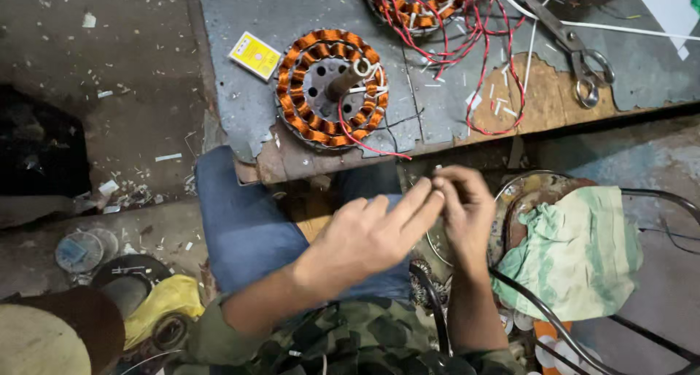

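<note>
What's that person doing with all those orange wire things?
A person sits at a low workbench with both hands over their lap. The left hand and right hand meet at the fingertips, pinching something small and whitish; what it is can't be told. On the bench lies a round motor winding wrapped in orange copper coils with red wires, a second winding behind it, scissors and a small yellow box.

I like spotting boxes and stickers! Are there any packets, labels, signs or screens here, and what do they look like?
Small box: lies flat on the grey workbench, just left of the copper-wound motor coil; rectangular, yellow with a white edge.
No signs or screens show.
</note>
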Demonstrator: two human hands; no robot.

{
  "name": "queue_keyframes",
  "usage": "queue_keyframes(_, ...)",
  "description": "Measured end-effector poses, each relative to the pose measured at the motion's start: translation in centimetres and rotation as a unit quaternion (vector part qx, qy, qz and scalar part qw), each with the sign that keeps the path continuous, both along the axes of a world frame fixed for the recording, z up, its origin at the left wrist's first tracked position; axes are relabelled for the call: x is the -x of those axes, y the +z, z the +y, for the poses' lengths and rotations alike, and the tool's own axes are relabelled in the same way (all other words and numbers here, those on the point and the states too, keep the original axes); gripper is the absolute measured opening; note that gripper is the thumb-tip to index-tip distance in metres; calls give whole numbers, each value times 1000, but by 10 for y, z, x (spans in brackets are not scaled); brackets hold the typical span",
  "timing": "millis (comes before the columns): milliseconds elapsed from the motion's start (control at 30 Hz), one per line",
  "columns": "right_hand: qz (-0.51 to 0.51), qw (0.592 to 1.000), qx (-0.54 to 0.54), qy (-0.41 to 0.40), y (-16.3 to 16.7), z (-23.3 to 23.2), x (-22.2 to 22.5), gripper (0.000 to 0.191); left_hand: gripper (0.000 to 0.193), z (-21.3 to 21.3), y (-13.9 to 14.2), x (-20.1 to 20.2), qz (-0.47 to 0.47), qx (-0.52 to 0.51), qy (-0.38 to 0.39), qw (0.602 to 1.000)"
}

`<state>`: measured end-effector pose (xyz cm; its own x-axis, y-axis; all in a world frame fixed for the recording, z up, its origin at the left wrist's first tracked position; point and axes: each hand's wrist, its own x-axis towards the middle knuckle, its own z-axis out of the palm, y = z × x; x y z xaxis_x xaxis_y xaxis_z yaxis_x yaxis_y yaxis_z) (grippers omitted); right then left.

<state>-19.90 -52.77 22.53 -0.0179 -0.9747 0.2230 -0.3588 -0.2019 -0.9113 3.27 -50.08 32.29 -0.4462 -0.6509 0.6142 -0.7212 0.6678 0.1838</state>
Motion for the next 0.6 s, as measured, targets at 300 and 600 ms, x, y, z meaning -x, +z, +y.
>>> queue_keyframes(300,-220,947,-225,65,-27,22,23,17,37,-10,-46,35,-73,-54,31,995)
queue_keyframes(600,-48,996,53,56,8,35,44,4,17,7,-16,50,172,-144,-84,971)
